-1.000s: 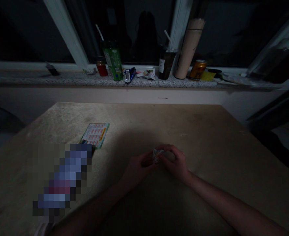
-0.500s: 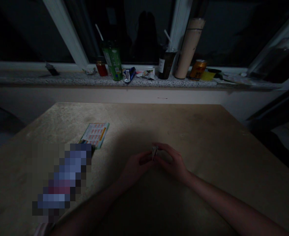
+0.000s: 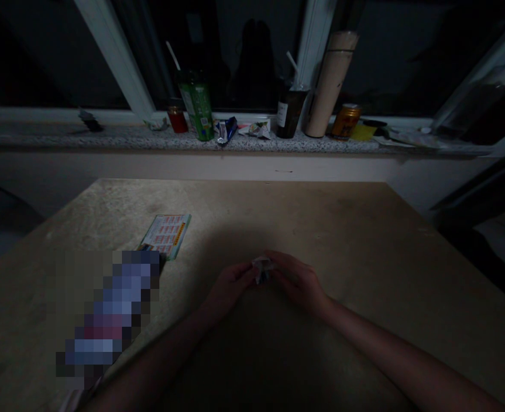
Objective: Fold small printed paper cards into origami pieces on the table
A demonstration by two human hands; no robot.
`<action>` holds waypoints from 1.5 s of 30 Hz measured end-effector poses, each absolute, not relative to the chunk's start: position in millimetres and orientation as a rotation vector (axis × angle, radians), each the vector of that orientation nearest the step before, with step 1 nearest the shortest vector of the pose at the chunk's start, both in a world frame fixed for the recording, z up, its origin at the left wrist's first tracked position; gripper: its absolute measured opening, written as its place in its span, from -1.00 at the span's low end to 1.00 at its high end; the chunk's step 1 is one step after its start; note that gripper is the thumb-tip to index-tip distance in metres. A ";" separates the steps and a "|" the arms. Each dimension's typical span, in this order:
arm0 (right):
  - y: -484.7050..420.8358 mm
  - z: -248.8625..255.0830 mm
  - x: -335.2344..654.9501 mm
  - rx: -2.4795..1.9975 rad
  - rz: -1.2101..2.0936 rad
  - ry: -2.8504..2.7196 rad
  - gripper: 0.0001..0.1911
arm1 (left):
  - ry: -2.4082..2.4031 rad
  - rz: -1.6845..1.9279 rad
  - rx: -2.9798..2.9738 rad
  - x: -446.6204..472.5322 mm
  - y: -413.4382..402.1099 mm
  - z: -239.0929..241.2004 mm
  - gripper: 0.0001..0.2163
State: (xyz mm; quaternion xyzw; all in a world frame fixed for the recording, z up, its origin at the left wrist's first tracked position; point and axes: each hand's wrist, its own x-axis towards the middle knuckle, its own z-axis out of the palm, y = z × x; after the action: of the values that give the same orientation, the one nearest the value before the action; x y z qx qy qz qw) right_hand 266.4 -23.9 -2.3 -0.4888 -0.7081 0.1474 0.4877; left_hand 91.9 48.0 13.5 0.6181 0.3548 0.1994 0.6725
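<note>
Between my two hands, low over the table's middle, is a small piece of folded paper (image 3: 261, 263), pale with some dark patches. My left hand (image 3: 231, 286) pinches its left side with thumb and fingers. On the other side my right hand (image 3: 298, 280) has its fingers closed on the paper's right edge. The paper stands partly spread, and its lower part is dim in my hands' shadow. I cannot make out any print on it.
A printed card (image 3: 169, 234) lies on the wooden table (image 3: 342, 229) at left, beside a pixelated bluish shape (image 3: 117, 303). Along the stone windowsill stand a green cup (image 3: 198, 109), a red jar (image 3: 177, 120), a dark cup (image 3: 289, 111), a tall flask (image 3: 332, 86) and an orange can (image 3: 346, 121).
The paper has turned and spread wider, showing more of its pale face. My left hand has shifted slightly left, and my right fingers have come down closer together.
</note>
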 end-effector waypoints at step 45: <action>-21.0 -6.3 259.8 -1.458 0.700 -1.394 -0.90 | 0.734 0.476 1.273 90.7 45.8 8.0 -0.72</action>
State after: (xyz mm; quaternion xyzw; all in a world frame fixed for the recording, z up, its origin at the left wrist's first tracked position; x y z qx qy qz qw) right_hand 259.8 -21.0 -6.3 -0.5983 -0.5720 0.2871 0.4821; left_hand 90.7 45.8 8.0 0.5751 0.3318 0.2152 0.7162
